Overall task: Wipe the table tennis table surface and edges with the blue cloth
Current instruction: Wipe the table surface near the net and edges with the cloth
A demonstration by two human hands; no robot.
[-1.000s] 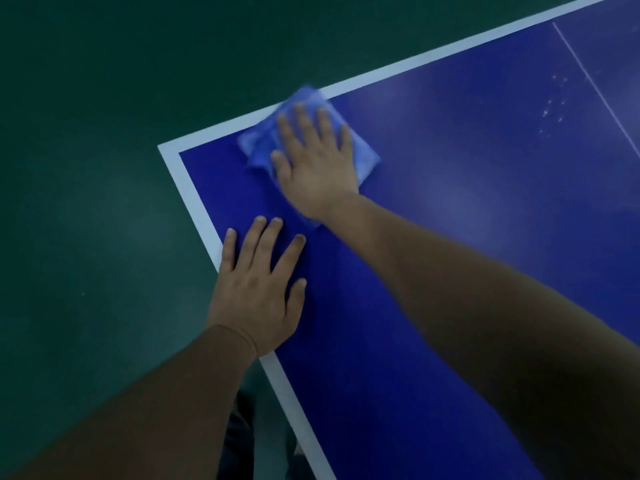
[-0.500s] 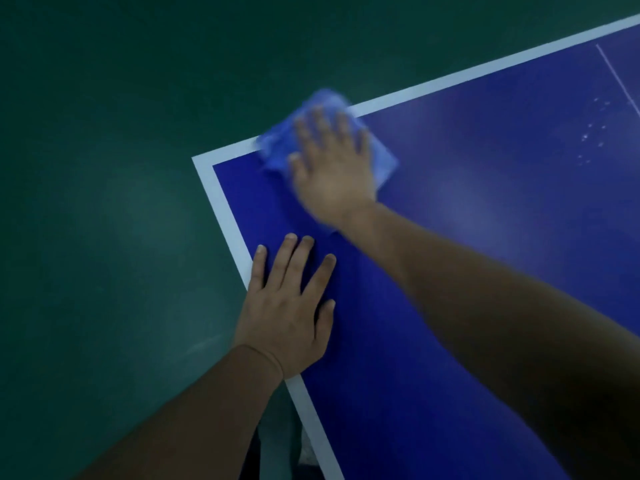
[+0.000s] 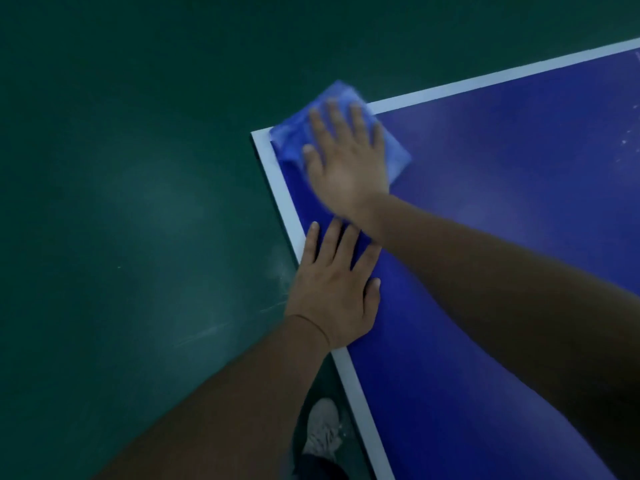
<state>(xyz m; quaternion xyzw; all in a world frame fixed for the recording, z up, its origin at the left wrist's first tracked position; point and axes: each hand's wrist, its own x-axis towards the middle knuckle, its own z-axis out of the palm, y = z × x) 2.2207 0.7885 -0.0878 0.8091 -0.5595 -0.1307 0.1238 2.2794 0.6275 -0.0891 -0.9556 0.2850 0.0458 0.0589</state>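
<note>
The dark blue table tennis table (image 3: 502, 188) with its white border line fills the right half of the head view, its corner at upper centre. A folded blue cloth (image 3: 294, 140) lies on that corner, part of it hanging past the far edge. My right hand (image 3: 346, 161) presses flat on the cloth with straight fingers. My left hand (image 3: 334, 292) rests flat on the table just inside the left edge, fingers spread, holding nothing.
Dark green floor (image 3: 121, 202) surrounds the table to the left and beyond. A pale shoe (image 3: 323, 431) stands on the floor beside the left edge. Small white specks (image 3: 625, 140) mark the table at far right.
My right hand has slid the cloth toward the table corner, so the cloth now overhangs the far edge. My left hand has stayed flat on the table near the left edge.
</note>
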